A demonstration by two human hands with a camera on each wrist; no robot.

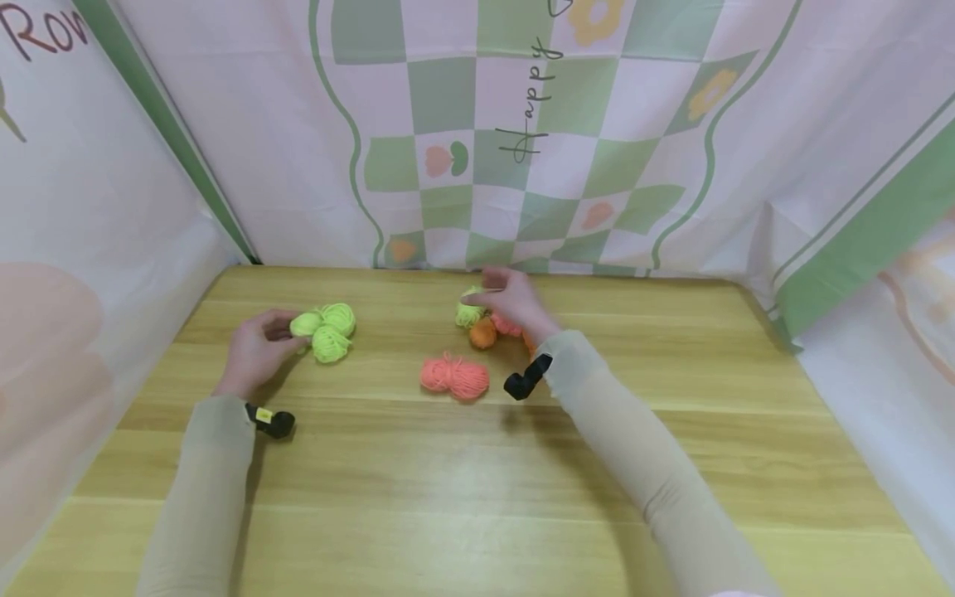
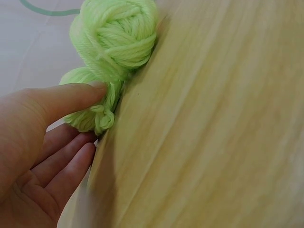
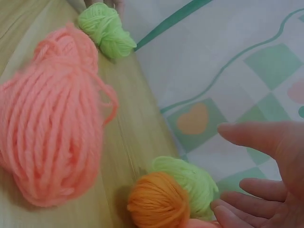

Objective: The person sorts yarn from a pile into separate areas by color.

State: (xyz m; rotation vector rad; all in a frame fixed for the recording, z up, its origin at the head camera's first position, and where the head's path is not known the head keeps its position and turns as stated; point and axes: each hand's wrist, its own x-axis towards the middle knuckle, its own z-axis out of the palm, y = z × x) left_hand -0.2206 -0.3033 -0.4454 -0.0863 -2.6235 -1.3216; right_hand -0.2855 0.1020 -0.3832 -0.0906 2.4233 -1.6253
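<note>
At the left of the table, my left hand (image 1: 261, 347) pinches a lime-green yarn ball (image 2: 88, 116) between thumb and fingers. More lime-green yarn (image 2: 116, 38) lies against it, the balls clustered together in the head view. My right hand (image 1: 516, 300) hovers over a small pile at the back middle, thumb and fingers spread apart. Under its fingertips is another lime-green yarn ball (image 1: 470, 310), with an orange yarn ball (image 3: 159, 202) beside it. Pink yarn (image 1: 506, 324) in that pile is partly covered by the right hand.
A pink yarn skein (image 1: 455, 378), tied at its middle, lies on the wooden table (image 1: 448, 497) in front of the pile. A bit of orange (image 1: 530, 344) shows beside the right wrist. Patterned cloth (image 1: 515, 99) hangs along the table's back edge and both sides.
</note>
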